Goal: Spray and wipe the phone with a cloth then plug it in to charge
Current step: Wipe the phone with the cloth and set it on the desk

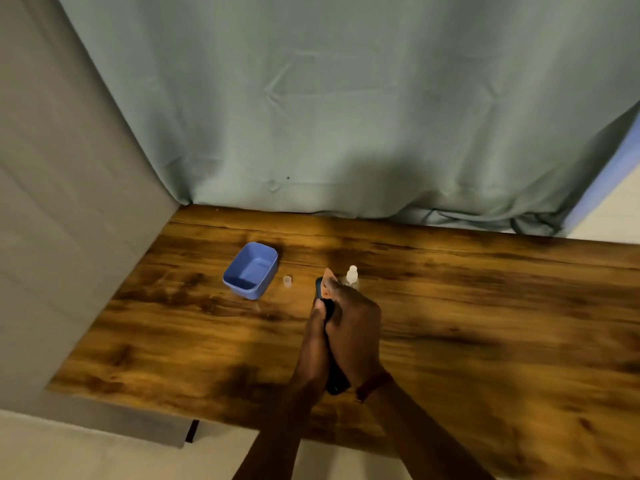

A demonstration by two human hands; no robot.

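A dark phone [336, 380] is held on edge above the middle of the wooden table [485, 323], sandwiched between both hands. My left hand [313, 336] grips it from the left side. My right hand [355, 323] wraps over it from the right, fingers curled across its upper part. Only the phone's top tip and bottom end show. I cannot make out a cloth; whatever lies under the right palm is hidden. A small clear spray bottle [352, 276] stands upright just behind the right hand. Its small clear cap [287, 281] sits on the table to the left.
A blue rectangular plastic tub [251, 270] sits open on the table's left part, beyond the cap. A grey-green curtain [346, 116] hangs along the far edge. A grey wall [62, 237] borders the left side. The near table edge runs below my wrists.
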